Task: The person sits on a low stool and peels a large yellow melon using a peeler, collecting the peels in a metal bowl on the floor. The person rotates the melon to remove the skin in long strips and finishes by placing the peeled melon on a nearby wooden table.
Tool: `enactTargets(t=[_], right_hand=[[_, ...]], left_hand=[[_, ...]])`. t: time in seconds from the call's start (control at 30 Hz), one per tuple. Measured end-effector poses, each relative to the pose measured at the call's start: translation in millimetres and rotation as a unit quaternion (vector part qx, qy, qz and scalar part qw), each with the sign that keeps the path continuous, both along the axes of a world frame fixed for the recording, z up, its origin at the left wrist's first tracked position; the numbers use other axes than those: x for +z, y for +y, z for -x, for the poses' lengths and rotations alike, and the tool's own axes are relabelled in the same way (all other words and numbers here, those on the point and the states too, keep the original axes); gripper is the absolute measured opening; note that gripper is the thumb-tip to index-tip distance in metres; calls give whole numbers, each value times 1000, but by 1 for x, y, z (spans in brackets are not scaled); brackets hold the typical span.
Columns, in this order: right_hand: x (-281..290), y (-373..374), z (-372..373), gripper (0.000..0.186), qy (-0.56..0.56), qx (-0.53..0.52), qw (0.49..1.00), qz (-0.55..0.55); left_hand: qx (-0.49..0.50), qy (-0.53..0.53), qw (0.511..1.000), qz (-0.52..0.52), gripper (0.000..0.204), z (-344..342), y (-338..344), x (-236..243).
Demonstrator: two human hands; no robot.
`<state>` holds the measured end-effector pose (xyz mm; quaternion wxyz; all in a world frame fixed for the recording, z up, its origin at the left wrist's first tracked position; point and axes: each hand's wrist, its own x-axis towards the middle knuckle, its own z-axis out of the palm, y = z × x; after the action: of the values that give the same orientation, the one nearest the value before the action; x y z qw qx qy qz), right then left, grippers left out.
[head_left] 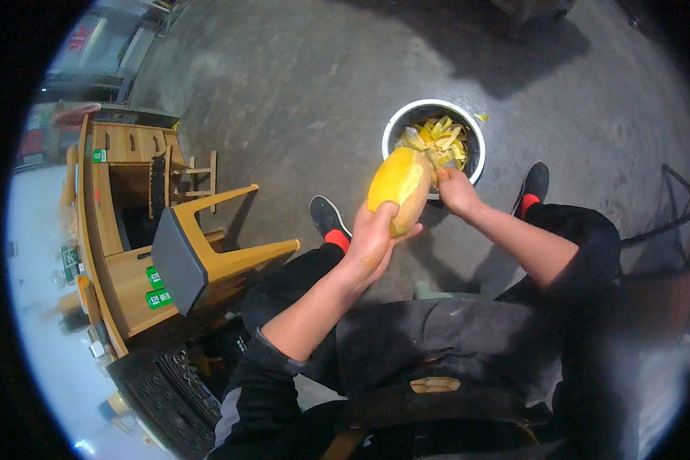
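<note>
The left hand [372,238] had its grip spread partway around the near end of the yellow melon [395,180], held at the near-left rim of the bucket [481,149] containing peelings [446,138]. The right hand [458,192] had its fingers curled beside the melon; I could not tell what they held. I judged two hazards: slippage, from smooth pared flesh; finger injury, from any concealed blade.

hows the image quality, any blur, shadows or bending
Head view: the wooden desk bows near the left rim; head view: shadows lie across the grey floor; head view: a hazy smear softens the lower right, while the yellow fruit in the left hand shows fairly clearly.
</note>
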<state>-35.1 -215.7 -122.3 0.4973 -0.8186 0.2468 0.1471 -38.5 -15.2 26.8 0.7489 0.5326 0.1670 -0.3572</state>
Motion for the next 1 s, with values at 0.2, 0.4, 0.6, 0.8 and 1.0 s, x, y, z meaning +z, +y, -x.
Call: enactTargets(t=[0.2,0.4,0.6,0.8,1.0], right_hand=[[79,27,41,24,-186,116,976,0],[111,24,41,18,-247,192,947,67],[111,27,44,20,-242,183,948,91],[61,6,15,30,-138,145,973,116],[-7,-7,4,41,0,98,995,15]], left_hand=[[10,27,998,-53,48,-9,2,-22],[2,-25,998,-57,46,-9,3,-21],[-33,-48,996,-70,47,-14,3,-17],[-16,-5,998,-52,53,-7,2,-9],[-69,-38,997,8,54,-1,3,3]])
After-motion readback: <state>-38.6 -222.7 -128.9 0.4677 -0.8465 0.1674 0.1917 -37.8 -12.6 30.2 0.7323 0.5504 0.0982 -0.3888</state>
